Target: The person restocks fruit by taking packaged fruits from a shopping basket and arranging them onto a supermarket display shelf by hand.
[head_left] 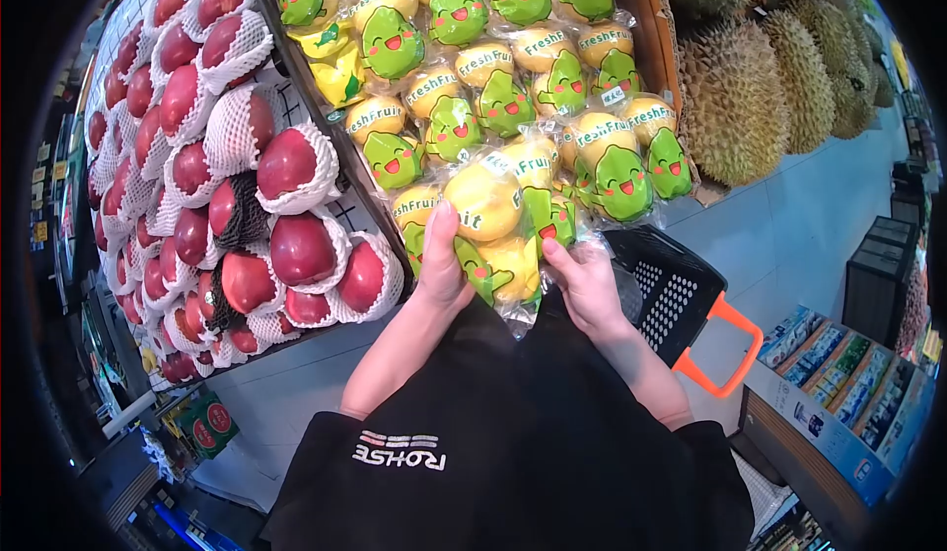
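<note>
In front of my chest I hold a clear plastic bag of yellow fruit, printed with "FreshFruit" lettering and a smiling green cartoon. My left hand grips its left side, with the thumb lying up along the front. At the lower right edge, my right hand is closed on the same bag, thumb in front and the other fingers mostly hidden. Just beyond the hands lie rows of similar packed yellow fruit in a cardboard box. The exact kind of fruit is unclear.
Red fruit in white foam nets fills the display on the left. Durians are piled at the upper right. A black shopping basket with an orange handle is beside my right arm. Boxed packets stand farther right.
</note>
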Motion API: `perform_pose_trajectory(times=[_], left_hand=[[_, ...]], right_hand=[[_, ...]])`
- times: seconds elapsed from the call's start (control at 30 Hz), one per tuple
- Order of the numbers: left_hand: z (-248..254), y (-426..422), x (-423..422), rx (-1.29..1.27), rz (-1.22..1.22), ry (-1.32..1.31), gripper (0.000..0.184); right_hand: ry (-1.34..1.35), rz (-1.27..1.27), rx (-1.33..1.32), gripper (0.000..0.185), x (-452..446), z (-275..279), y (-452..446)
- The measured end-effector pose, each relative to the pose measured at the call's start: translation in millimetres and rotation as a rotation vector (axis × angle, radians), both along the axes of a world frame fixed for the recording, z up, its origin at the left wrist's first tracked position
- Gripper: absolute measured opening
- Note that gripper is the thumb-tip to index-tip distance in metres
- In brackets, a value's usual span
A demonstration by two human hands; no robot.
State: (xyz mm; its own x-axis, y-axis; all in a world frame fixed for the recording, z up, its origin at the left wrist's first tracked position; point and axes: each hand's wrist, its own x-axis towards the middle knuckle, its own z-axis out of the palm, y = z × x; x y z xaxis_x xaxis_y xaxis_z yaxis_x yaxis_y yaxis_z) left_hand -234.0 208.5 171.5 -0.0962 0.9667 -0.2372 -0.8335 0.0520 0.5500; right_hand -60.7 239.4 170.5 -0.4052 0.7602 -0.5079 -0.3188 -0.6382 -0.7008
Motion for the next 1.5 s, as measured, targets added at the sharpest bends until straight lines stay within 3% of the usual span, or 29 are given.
perform_pose_trajectory(times=[0.2, 0.4, 0.6, 0.7, 0.8, 0.93, 1.07, 1.1, 1.2, 1.33, 1.5], left_hand=[[-2.9, 33.7, 14.7, -0.062, -0.003, -0.032, 0.061], [-5.8, 40.1, 16.7, -0.054, -0.028, -0.022, 0.06], [-2.3, 47.1, 23.3, -0.045, -0.026, 0.218, 0.056], [-14.3, 40.5, 21.9, -0.083, 0.007, 0.127, 0.055], [-14.1, 36.5, 21.5, -0.091, 0.028, 0.081, 0.056], [-4.0, 36.3, 19.9, -0.058, 0.022, 0.137, 0.055], [-1.0, 39.5, 22.0, -0.064, 0.042, 0.141, 0.053], [0.2, 40.0, 21.9, -0.057, 0.037, 0.14, 0.053], [4.7, 41.2, 20.8, -0.037, 0.045, 0.15, 0.05], [5.7, 38.5, 13.1, -0.067, 0.096, 0.125, 0.045], [16.4, 21.8, 1.0, -0.185, 0.289, 0.403, 0.054]], right_hand=[[0.037, -0.082, -0.077, 0.029, 11.5, -4.1, 11.8], [-0.075, -0.088, -0.182, 0.036, 22.1, -0.2, 21.8], [-0.071, -0.017, -0.105, 0.041, 32.8, -24.9, 29.0], [-0.152, -0.003, -0.105, 0.042, 33.8, -6.1, 29.1], [-0.511, 0.252, 0.147, 0.038, 50.1, -0.6, 24.9], [-0.841, 0.192, 0.464, 0.017, 52.9, 31.2, 11.6], [-0.546, 0.009, 0.792, 0.014, 21.1, 41.8, 18.0], [-0.571, 0.119, 0.871, 0.023, 22.1, 35.3, 25.8], [-0.708, 0.156, 1.344, 0.026, 10.1, 16.1, 49.2], [-0.829, 0.209, 1.358, 0.028, 7.3, 16.8, 47.3], [-0.945, 0.163, 1.376, 0.029, 4.0, 14.2, 41.7]])
